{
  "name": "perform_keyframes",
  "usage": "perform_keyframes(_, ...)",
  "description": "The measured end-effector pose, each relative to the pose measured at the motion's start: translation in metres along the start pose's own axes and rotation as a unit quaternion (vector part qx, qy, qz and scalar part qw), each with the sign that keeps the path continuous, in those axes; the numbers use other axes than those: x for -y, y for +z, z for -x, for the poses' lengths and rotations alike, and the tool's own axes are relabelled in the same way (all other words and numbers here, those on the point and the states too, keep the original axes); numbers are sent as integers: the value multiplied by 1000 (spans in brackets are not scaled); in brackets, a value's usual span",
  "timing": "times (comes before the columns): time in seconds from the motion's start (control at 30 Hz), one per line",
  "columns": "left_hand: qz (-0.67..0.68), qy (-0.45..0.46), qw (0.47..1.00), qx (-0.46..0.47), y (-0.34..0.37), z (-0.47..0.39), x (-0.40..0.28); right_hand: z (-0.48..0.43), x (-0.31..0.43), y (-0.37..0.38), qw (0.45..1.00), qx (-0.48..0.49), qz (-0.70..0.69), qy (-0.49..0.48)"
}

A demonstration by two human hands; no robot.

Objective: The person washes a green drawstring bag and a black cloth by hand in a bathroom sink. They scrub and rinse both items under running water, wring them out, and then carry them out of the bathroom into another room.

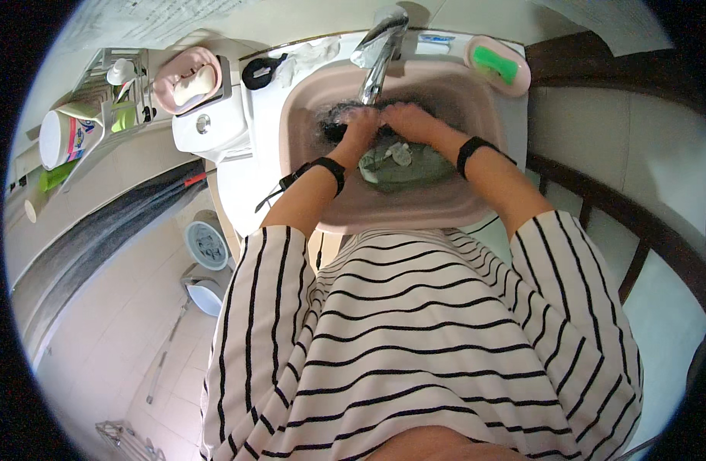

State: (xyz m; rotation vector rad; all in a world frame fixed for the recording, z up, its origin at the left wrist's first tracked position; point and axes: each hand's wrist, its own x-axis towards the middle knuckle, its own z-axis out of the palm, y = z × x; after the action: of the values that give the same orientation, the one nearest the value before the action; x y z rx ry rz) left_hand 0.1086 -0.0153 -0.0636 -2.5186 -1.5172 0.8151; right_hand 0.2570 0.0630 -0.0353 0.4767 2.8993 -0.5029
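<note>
My left hand (361, 128) and my right hand (409, 122) are close together under the spout of a chrome faucet (381, 49), inside a pink washbasin (341, 207). Both seem to grip a dark wet cloth (333, 130), which spreads out left of my left hand where water splashes. Blur and water hide the fingertips. Just below my hands, a grey-green cloth (407, 173) lies in the basin with a small pale piece on it. Each wrist wears a black strap.
A pink dish with a green sponge (495, 64) sits at the basin's right. To the left are a black roll (262, 73), a crumpled white cloth (309, 57), a soap dish (163, 86) on a toilet tank, and a wire rack (102, 124). Buckets (206, 245) stand on the floor.
</note>
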Motion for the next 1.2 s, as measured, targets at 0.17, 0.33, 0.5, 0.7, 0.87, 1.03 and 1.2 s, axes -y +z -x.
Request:
perform_keyframes(0.17,256,74,963,47,-36,3,45,-3,-5,-48,986,153,-52,27)
perform_keyframes(0.33,288,135,948,-1,-106,38,59,39,6,-103,995,98,-20,-13)
perform_keyframes(0.5,307,143,941,23,-142,52,56,74,18,-124,997,72,-29,8)
perform_keyframes(0.7,203,75,971,100,-120,59,-5,83,49,-82,979,176,11,100)
perform_keyframes(0.87,252,24,957,142,-100,41,-14,66,47,-52,966,179,168,80)
perform_keyframes(1.03,301,-7,953,33,-80,23,-4,44,22,-39,974,181,108,84)
perform_keyframes(1.2,245,-37,967,56,-57,5,-7,33,22,-21,977,98,165,90)
